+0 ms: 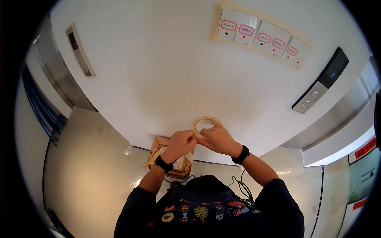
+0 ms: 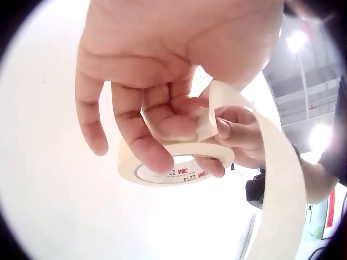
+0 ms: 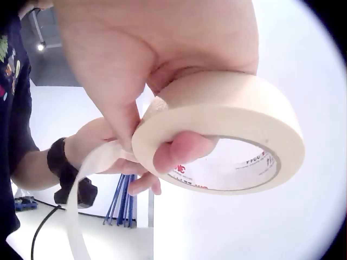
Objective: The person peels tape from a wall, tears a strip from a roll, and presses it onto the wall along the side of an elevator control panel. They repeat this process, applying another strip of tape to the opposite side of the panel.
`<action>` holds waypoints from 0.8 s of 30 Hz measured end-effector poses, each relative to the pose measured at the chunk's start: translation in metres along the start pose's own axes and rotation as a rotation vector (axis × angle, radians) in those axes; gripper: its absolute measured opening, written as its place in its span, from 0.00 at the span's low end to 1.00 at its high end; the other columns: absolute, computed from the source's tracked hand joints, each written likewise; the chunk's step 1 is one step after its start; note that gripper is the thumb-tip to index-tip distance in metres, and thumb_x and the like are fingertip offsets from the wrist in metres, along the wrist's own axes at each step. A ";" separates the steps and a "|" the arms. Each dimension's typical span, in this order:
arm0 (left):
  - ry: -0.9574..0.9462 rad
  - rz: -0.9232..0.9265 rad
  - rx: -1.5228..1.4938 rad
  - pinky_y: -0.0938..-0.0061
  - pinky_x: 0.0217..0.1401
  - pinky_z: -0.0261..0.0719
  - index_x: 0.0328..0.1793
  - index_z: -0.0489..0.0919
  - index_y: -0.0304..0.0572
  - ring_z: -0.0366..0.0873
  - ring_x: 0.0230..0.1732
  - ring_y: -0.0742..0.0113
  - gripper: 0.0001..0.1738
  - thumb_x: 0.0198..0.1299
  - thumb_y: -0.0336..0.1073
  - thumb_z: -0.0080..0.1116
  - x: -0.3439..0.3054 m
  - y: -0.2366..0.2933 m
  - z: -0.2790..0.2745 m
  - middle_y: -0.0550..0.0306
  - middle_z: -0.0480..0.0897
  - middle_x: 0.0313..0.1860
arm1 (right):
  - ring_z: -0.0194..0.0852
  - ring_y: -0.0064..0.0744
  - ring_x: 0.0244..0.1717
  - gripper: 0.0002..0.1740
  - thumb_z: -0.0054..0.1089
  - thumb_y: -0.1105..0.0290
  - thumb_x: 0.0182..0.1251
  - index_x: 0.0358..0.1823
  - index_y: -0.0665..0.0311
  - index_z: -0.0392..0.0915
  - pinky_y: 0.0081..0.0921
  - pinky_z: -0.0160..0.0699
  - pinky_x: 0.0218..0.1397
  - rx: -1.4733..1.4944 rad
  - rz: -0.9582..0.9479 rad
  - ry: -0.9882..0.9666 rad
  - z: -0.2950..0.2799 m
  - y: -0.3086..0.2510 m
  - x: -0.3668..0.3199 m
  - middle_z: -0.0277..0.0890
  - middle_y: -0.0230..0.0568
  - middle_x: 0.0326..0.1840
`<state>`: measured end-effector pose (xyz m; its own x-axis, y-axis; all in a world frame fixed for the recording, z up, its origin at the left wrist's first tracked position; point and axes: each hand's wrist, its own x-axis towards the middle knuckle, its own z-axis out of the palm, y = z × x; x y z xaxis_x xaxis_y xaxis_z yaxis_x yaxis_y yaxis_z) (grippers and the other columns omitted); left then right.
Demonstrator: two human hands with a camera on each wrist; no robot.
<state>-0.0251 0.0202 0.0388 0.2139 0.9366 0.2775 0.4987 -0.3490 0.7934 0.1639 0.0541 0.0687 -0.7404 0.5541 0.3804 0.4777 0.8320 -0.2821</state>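
Note:
A roll of cream masking tape (image 1: 212, 118) is gripped by the right hand (image 1: 217, 139), whose fingers reach into its core. The right wrist view shows the roll (image 3: 222, 108) with fingertips (image 3: 184, 151) inside the ring and the thumb on its outer side. The left hand (image 1: 181, 143) is beside it, pinching the tape's loose strip (image 2: 230, 97) between thumb and finger close to the roll; its other fingers hang over the roll (image 2: 130, 162). From there the strip (image 3: 81, 200) curls away and hangs down past the left wrist.
A white wall (image 1: 158, 79) stands in front, with taped-on switch panels (image 1: 262, 37), a left call panel (image 1: 80, 51) and a right one (image 1: 321, 81). Below the hands a wooden-framed box (image 1: 158, 142) is on the floor (image 1: 87, 158), near black cables (image 1: 243, 186). Blue tubes (image 1: 39, 107) are far left.

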 end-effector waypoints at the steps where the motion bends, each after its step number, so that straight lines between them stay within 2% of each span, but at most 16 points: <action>1: -0.011 0.005 0.030 0.64 0.26 0.70 0.23 0.74 0.38 0.74 0.23 0.50 0.10 0.51 0.36 0.55 -0.001 0.005 -0.006 0.49 0.76 0.21 | 0.72 0.43 0.21 0.16 0.59 0.57 0.59 0.26 0.61 0.69 0.34 0.68 0.38 -0.008 -0.002 -0.006 0.000 -0.002 0.001 0.71 0.40 0.15; 5: -0.035 0.021 0.108 0.64 0.25 0.70 0.24 0.75 0.38 0.74 0.22 0.50 0.09 0.51 0.36 0.54 -0.002 0.012 -0.015 0.50 0.76 0.19 | 0.70 0.43 0.19 0.16 0.59 0.57 0.59 0.25 0.61 0.69 0.33 0.66 0.36 -0.032 -0.051 0.033 0.002 -0.003 0.004 0.70 0.39 0.14; 8: 0.045 0.065 -0.001 0.67 0.25 0.69 0.26 0.75 0.36 0.73 0.21 0.53 0.09 0.53 0.34 0.54 -0.005 0.007 -0.010 0.49 0.75 0.19 | 0.69 0.42 0.18 0.16 0.60 0.58 0.59 0.25 0.61 0.69 0.32 0.65 0.34 -0.042 -0.047 0.060 0.001 -0.007 0.009 0.70 0.39 0.14; 11: 0.114 0.011 -0.246 0.72 0.27 0.68 0.26 0.73 0.34 0.71 0.21 0.63 0.08 0.55 0.31 0.53 -0.007 0.006 -0.008 0.51 0.74 0.19 | 0.68 0.40 0.18 0.15 0.63 0.59 0.57 0.27 0.62 0.71 0.31 0.63 0.32 -0.032 -0.035 0.106 0.001 -0.013 0.012 0.70 0.38 0.14; 14: 0.105 0.006 -0.396 0.75 0.29 0.66 0.26 0.71 0.32 0.68 0.24 0.71 0.08 0.56 0.29 0.52 -0.010 -0.001 -0.007 0.56 0.72 0.20 | 0.68 0.38 0.18 0.14 0.66 0.60 0.54 0.30 0.63 0.75 0.29 0.63 0.30 -0.013 -0.041 0.151 0.001 -0.018 0.013 0.70 0.37 0.14; 19: 0.124 0.042 -0.585 0.80 0.34 0.67 0.26 0.72 0.34 0.69 0.29 0.75 0.09 0.58 0.30 0.52 -0.018 -0.019 -0.002 0.61 0.74 0.24 | 0.68 0.35 0.18 0.15 0.66 0.62 0.55 0.33 0.65 0.76 0.27 0.64 0.29 0.051 -0.074 0.196 0.005 -0.020 0.010 0.71 0.37 0.18; 20: 0.137 0.059 -0.645 0.81 0.35 0.67 0.27 0.72 0.35 0.69 0.30 0.76 0.09 0.59 0.30 0.51 -0.021 -0.026 -0.001 0.61 0.74 0.25 | 0.68 0.33 0.19 0.14 0.66 0.62 0.56 0.35 0.66 0.76 0.26 0.65 0.29 0.182 -0.004 0.237 0.007 -0.020 0.008 0.72 0.37 0.20; 22: 0.145 -0.069 -0.872 0.82 0.37 0.67 0.28 0.73 0.36 0.69 0.32 0.77 0.09 0.61 0.31 0.50 -0.023 -0.028 -0.010 0.63 0.75 0.27 | 0.68 0.30 0.21 0.14 0.66 0.64 0.57 0.37 0.67 0.76 0.23 0.66 0.30 0.446 0.143 0.310 0.011 -0.020 0.001 0.73 0.38 0.24; 23: 0.151 -0.134 -0.986 0.83 0.38 0.67 0.28 0.73 0.37 0.69 0.33 0.78 0.10 0.63 0.31 0.49 -0.025 -0.029 -0.016 0.63 0.75 0.28 | 0.68 0.29 0.22 0.14 0.65 0.64 0.57 0.38 0.67 0.76 0.23 0.66 0.30 0.455 0.161 0.312 0.011 -0.022 0.002 0.74 0.38 0.26; 24: 0.133 -0.171 -0.902 0.83 0.40 0.67 0.31 0.73 0.38 0.69 0.34 0.79 0.11 0.66 0.33 0.47 -0.030 -0.033 -0.021 0.65 0.74 0.29 | 0.67 0.29 0.23 0.14 0.65 0.65 0.57 0.38 0.67 0.76 0.22 0.67 0.30 0.465 0.179 0.316 0.011 -0.025 0.005 0.74 0.38 0.28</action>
<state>-0.0652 0.0044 0.0160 0.0714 0.9885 0.1330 -0.3394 -0.1013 0.9352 0.1433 0.0358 0.0684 -0.4568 0.7255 0.5148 0.2718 0.6648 -0.6958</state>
